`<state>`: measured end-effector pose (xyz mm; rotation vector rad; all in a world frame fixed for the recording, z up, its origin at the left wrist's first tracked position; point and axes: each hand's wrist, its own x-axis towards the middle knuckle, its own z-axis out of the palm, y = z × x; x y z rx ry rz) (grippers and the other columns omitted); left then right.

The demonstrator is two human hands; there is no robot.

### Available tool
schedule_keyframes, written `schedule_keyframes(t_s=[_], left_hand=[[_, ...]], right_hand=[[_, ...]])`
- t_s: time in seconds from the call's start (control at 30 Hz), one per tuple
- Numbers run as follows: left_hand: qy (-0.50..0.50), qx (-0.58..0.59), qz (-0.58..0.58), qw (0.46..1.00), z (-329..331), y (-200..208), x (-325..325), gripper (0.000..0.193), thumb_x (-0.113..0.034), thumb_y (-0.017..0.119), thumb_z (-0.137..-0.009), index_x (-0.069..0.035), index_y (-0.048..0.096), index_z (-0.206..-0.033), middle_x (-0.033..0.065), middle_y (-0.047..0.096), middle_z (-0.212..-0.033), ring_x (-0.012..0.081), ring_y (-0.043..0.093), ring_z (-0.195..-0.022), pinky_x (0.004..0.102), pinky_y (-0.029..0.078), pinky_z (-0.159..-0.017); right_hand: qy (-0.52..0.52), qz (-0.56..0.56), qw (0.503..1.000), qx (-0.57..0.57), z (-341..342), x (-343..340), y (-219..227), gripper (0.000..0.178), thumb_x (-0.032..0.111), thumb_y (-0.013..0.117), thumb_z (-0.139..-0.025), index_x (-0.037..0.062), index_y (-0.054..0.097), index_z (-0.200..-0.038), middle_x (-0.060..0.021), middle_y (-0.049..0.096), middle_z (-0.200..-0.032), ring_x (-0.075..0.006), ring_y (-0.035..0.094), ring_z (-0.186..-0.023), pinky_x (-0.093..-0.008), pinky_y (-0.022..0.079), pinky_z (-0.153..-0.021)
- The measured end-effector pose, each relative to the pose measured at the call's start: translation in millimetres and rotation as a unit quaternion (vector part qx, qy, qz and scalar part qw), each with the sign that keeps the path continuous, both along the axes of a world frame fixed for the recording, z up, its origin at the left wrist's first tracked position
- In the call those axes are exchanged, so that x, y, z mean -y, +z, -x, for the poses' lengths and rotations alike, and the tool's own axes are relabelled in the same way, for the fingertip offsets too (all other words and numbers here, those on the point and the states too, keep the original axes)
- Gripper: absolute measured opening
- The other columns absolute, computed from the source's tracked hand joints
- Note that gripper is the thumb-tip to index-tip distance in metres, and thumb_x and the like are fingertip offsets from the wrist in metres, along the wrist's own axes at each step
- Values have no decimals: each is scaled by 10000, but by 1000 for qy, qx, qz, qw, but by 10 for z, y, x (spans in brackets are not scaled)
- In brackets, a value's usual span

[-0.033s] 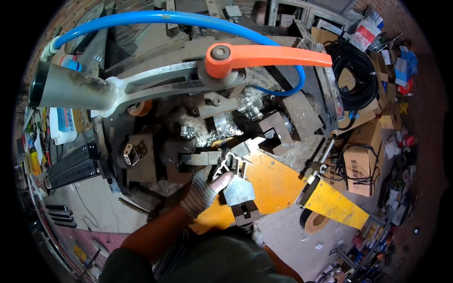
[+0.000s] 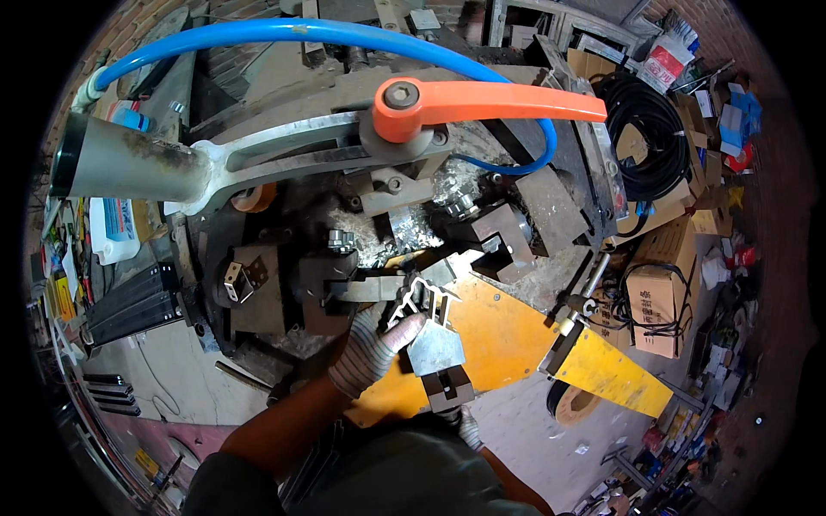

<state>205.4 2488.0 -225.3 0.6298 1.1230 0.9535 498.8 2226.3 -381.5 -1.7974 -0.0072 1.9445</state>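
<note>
My left hand [image 2: 366, 354], in a striped glove with bare fingertips, holds an aluminium profile [image 2: 440, 302] whose open, ribbed end faces up. The thumb lies against the profile; the other fingers are mostly hidden. Right below the profile, and touching it, is a grey angular metal block [image 2: 436, 348], with a dark slotted clamp block [image 2: 448, 388] nearer to me. A light metal bar [image 2: 372, 288] reaches the profile from the left. Just beyond the slotted block is my right hand [image 2: 470, 428], also gloved; its fingers are hidden, so what it touches does not show.
Above the work runs a machine arm with an orange lever [image 2: 508, 101] and a blue hose [image 2: 301, 33]. Yellow plates [image 2: 503, 335] lie under and right of the profile. Dark clamp blocks [image 2: 258, 292] stand left. Cardboard boxes [image 2: 656, 301] and coiled black cable [image 2: 641, 138] sit right.
</note>
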Motion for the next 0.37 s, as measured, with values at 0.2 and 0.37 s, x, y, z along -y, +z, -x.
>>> schedule_keyframes(t_s=[0.2,0.37], left_hand=[[12,27,17,999,-21,-24,3,252,-216,645,-992,-26,687,-1152,38,701,-1031,135,638,-941,323,521,-866],[-18,16,47,999,41,-86,47,345,-294,699,-962,-26,687,-1179,46,712,-1054,136,642,-975,318,524,-894]], right_hand=[[59,-20,998,-16,-18,-57,142,754,628,318,-1056,50,411,-1530,-104,538,-1460,-231,523,-1317,-378,397,-1138],[-20,-33,988,-148,265,-396,705,879,742,379,-980,86,365,-1565,-104,489,-1513,-272,505,-1345,-430,386,-1155]])
